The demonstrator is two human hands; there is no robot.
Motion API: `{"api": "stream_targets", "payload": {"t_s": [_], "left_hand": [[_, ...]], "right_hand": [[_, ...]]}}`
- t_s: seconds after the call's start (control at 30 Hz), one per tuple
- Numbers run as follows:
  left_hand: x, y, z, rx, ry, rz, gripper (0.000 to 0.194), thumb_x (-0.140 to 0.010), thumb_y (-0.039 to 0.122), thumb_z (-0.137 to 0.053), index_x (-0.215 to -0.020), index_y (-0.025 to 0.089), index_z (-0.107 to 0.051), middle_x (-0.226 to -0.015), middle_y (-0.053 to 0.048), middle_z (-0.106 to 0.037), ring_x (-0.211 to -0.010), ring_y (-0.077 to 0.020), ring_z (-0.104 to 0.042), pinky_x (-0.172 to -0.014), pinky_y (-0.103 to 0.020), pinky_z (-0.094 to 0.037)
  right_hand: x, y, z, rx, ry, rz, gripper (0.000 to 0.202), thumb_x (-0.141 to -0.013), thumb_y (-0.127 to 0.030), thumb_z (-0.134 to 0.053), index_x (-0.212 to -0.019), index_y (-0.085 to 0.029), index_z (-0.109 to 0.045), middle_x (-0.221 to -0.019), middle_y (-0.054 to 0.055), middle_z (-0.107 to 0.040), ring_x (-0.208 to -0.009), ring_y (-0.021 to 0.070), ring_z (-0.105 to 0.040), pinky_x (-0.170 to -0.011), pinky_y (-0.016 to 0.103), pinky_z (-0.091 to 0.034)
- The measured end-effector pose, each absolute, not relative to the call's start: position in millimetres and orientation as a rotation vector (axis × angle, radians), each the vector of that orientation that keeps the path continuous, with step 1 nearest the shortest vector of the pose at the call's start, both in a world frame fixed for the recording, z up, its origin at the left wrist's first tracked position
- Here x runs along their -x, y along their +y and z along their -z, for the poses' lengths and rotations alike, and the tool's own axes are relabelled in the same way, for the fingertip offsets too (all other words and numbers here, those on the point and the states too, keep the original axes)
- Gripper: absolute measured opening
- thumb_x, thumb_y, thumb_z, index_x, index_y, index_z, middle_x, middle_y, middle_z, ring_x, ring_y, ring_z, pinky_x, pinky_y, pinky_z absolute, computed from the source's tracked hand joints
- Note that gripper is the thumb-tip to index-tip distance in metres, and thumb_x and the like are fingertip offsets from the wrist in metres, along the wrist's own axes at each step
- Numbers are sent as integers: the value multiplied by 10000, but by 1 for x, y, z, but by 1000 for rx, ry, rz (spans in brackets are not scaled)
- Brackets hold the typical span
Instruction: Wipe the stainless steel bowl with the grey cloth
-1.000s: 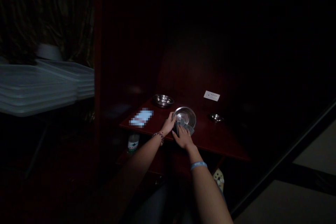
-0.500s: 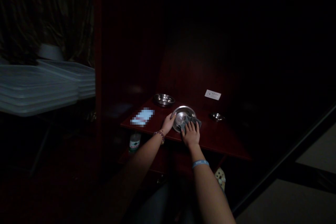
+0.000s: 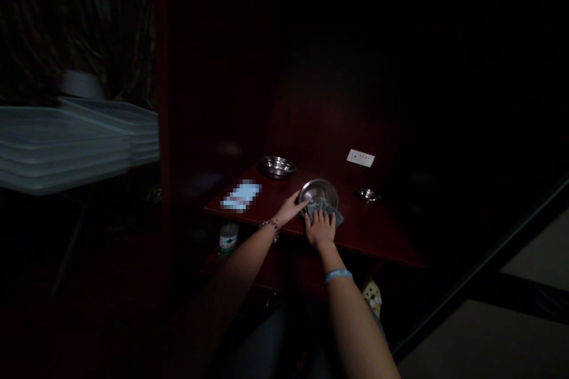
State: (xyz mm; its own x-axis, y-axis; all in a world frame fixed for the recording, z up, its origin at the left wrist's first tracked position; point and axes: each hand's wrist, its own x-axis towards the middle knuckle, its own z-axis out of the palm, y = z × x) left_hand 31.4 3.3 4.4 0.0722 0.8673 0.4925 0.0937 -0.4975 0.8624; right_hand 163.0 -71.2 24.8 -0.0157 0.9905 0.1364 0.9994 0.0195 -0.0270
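A shiny metal bowl (image 3: 326,188) is tilted up at the front of a dark red desk (image 3: 382,240), its inside facing me. My left hand (image 3: 288,211) grips its left rim, thumb on the inner side. With fingers spread, my right hand (image 3: 320,228) presses a grey cloth (image 3: 336,214) against the bowl's lower right part. The cloth covers the near rim there. Behind and to the left sits another metal bowl (image 3: 278,167), perhaps stacked. Over on the right of the desk is a small metal dish (image 3: 368,195).
A blurred-out light rectangle (image 3: 241,196) lies at the desk's left edge. Below it stands a clear bottle (image 3: 228,240) with a green-and-white label. The back panel bears a white plate (image 3: 360,158). Stacked translucent bins (image 3: 66,151) stand at far left. The room is very dark.
The metal bowl has shifted to the right and looks more tilted. My left hand has followed it to the right, while my right hand and the cloth have slid slightly towards me.
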Motion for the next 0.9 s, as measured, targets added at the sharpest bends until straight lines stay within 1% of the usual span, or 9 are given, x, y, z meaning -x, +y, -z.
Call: {"api": "stream_targets", "payload": {"t_s": [0.13, 0.23, 0.4, 0.57, 0.63, 0.77, 0.9], "left_hand": [[-31, -1, -5, -1753, 1031, -1376, 725, -756, 469, -728, -1396, 203, -513, -1232, -92, -706, -1139, -265, -663, -1052, -385, -475], [-30, -2, -4, -1769, 1079, -1356, 752, -760, 482, -719, -1423, 215, -486, -1215, -93, -715, -1119, -277, -675, -1038, -393, -483], [-31, 2, -1, -1754, 1094, -1392, 606, -816, 496, -652, -1353, 228, -568, -1200, -85, -725, -1137, -278, -668, -1066, -388, -458], [-33, 8, 1, -1681, 1116, -1431, 471, -876, 493, -569, -1222, 186, -661, -1171, -111, -734, -1108, -279, -674, -1072, -399, -452], [-34, 11, 1, -1642, 1114, -1475, 447, -894, 474, -547, -1196, 170, -672, -1172, -119, -732, -1110, -272, -672, -1082, -395, -442], [-34, 15, 3, -1621, 1076, -1525, 445, -922, 428, -505, -1224, 138, -655, -1190, -134, -723, -1123, -261, -666, -1092, -388, -434], [-34, 16, 2, -1578, 1102, -1542, 427, -922, 409, -505, -1205, 134, -668, -1219, -136, -713, -1157, -268, -650, -1093, -390, -435]], "right_hand": [[-162, -70, -24, 2104, -2133, 111, 689, -1030, -501, -131, -1541, -87, -335, -1575, 162, -343, -1496, 280, -236, -1203, 477, 33], [-161, -69, -23, 2089, -2130, 116, 699, -1029, -516, -145, -1542, -80, -332, -1572, 173, -345, -1493, 290, -240, -1200, 476, 6], [-160, -69, -22, 2053, -2160, 95, 709, -1027, -530, -181, -1544, -64, -320, -1572, 183, -337, -1492, 299, -244, -1201, 468, -20], [-159, -70, -22, 1987, -2214, 83, 707, -1026, -535, -208, -1545, -69, -322, -1574, 182, -333, -1491, 290, -255, -1205, 448, -36], [-158, -71, -22, 1953, -2236, 80, 702, -1027, -535, -202, -1546, -79, -326, -1575, 176, -336, -1491, 280, -257, -1207, 443, -33], [-156, -71, -21, 1919, -2266, 79, 696, -1028, -533, -199, -1550, -89, -320, -1575, 172, -340, -1488, 271, -264, -1209, 443, -22], [-157, -70, -21, 1910, -2278, 54, 695, -1026, -541, -197, -1557, -107, -308, -1586, 154, -326, -1496, 262, -244, -1211, 440, -24]]}}
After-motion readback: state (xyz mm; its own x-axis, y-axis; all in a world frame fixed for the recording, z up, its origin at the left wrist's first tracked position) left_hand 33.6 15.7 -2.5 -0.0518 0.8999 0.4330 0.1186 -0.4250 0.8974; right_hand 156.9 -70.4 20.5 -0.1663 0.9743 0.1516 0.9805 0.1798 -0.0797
